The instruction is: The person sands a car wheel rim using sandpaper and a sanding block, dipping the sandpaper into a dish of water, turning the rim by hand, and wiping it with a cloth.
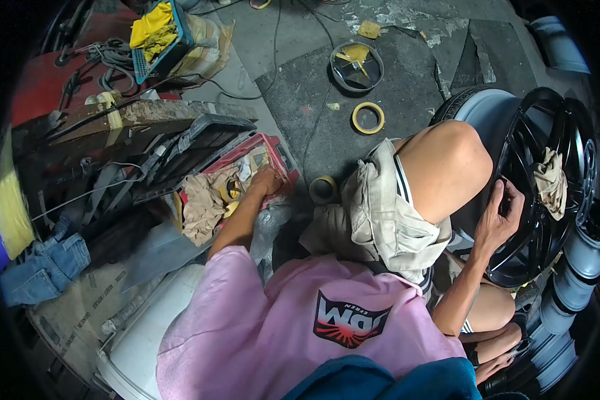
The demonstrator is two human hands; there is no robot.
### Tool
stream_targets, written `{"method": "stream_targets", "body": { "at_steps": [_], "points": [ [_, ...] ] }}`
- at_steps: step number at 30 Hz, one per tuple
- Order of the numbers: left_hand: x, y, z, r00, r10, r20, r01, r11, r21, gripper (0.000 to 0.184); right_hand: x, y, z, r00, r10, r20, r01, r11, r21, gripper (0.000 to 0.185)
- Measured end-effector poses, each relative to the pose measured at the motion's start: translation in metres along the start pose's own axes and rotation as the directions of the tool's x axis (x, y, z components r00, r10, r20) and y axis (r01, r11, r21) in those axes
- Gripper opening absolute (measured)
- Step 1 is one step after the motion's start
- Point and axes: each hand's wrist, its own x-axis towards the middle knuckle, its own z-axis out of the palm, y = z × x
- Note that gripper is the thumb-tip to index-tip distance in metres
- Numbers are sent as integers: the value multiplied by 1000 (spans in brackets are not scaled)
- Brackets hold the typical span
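Left arm (pixel 239 225) outstretched, right fingers (pixel 515 201) curled

The left hand (pixel 267 180) reaches into the red crate (pixel 289 160), beside crumpled brown paper (pixel 203 205); its fingers are partly hidden. The right hand (pixel 501 217), fingers partly curled, is at the edge of the black spoked wheel (pixel 521 257); grip is indeterminate. A beige cloth (pixel 551 183) lies on the spokes. On the floor (pixel 293 93), a yellow tape roll (pixel 379 121) lies near a round basin (pixel 335 73).
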Motion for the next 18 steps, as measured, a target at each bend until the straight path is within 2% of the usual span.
{"method": "stream_targets", "body": {
  "at_steps": [1, 3, 7, 9, 11, 13, 14, 15, 16, 18],
  "points": [
    [0, 10, -3, 1000, 0, 1, 0, 1000, 0, 41, 1, 0, 0, 1000, 13, 5, -13, 1000, -1, 19],
    [2, 22, -6, 988, -142, 53, 139, 988, 64, 47, 1, 3, 1, 999, 31, 4, -31, 1000, 3, 19],
    [-2, 22, -11, 987, -156, 33, 155, 987, 32, 46, 2, 5, 0, 998, 64, 5, -64, 997, 35, 20],
    [-18, 18, -20, 959, -269, -84, 257, 958, -129, 44, 1, 6, 1, 997, 72, 1, -72, 996, 50, 19],
    [-26, -19, -23, 972, -206, -113, 193, 974, -120, 39, 1, 4, 0, 997, 81, -6, -81, 995, 61, 18],
    [-37, -27, -36, 980, -144, -137, 130, 986, -109, 34, 1, -3, -1, 996, 91, 0, -91, 994, 54, 17],
    [-54, -17, -63, 980, -182, -76, 137, 905, -403, 25, 1, -7, -1, 993, 114, -6, -113, 990, 85, 16],
    [-71, -6, -93, 980, -201, -10, 145, 739, -657, 16, 0, -10, 0, 993, 118, -8, -117, 989, 90, 16],
    [-84, 8, -116, 980, -197, -19, 136, 744, -654, 16, 2, -11, 1, 996, 82, -20, -80, 994, 77, 16],
    [-105, 54, -163, 971, -91, -223, -144, 523, -840, 15, 6, -9, -1, 999, 39, -28, -36, 994, 102, 18]
  ]
}}
